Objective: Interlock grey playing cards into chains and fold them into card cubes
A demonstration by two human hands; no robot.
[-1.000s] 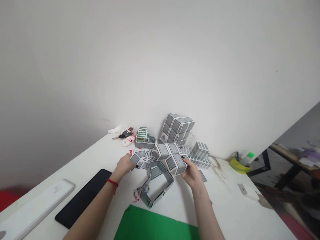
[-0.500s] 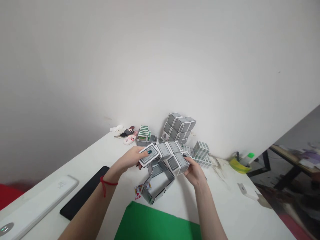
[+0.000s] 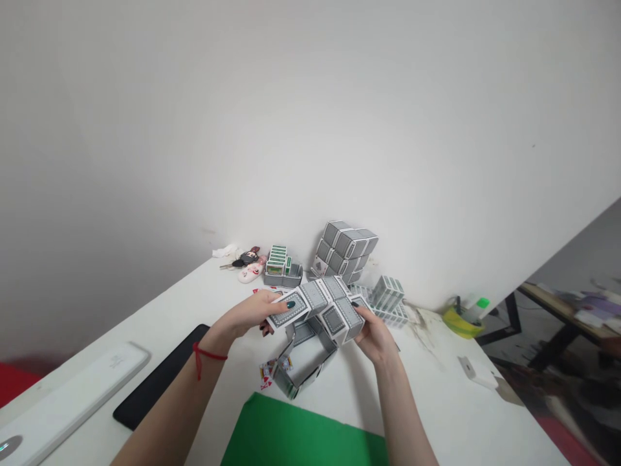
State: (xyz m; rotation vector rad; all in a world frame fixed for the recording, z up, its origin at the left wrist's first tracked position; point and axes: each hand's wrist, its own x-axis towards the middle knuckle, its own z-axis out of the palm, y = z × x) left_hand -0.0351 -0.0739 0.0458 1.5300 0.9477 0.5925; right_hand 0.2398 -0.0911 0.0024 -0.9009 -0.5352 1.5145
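A block of folded playing cards [image 3: 345, 309], joined as grey-backed cubes, is held up between my two hands. My left hand [image 3: 251, 309] is closed on its left end, thumb pressed on a card [image 3: 292, 308] lying face down. Closed on the block's right end is my right hand [image 3: 372, 335]; most of its fingers are hidden behind the cards. An open-topped card box [image 3: 330, 353] sits just below on the table. Beside it lie a few loose face cards [image 3: 266, 374].
Against the wall stands a larger card-cube stack [image 3: 347, 249]. Card packs [image 3: 277, 260] sit left, more card blocks [image 3: 388, 294] right. A black phone-like slab [image 3: 160, 378], white power strip-like bar [image 3: 104, 375], green sheet [image 3: 291, 430] and yellow holder [image 3: 462, 323] lie around.
The card under my left thumb has tilted and come up flush against the block's left end. The view has shifted slightly; both hands keep their hold.
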